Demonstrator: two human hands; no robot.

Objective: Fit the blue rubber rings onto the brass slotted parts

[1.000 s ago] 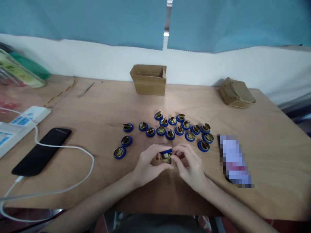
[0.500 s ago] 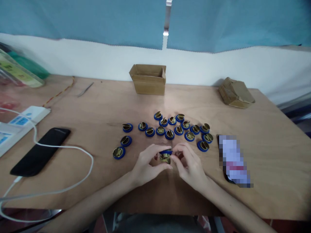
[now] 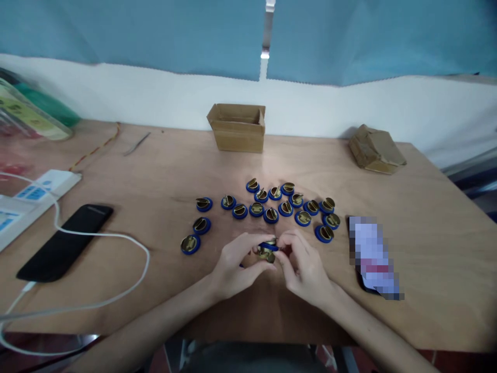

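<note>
Blue-and-gold cap (image 3: 268, 247) pinched between two hands

The cap is gripped by thumb and fingers of the left hand (image 3: 235, 264); its rim is nipped by fingertips of the right hand (image 3: 306, 267). It is sited between two and three o'clock from the left, between nine and ten from the right; neither is clearly nearer. The rim is aligned roughly nine-to-three. Counted: eighteen loose caps (image 3: 257, 209), spread nine to two o'clock; two cardboard boxes (image 3: 239, 137) beyond.

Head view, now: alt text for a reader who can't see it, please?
A person's left hand and right hand hold a small blue-and-gold piece at a wooden table. Similar pieces lie beyond, an open cardboard box behind them.
</note>
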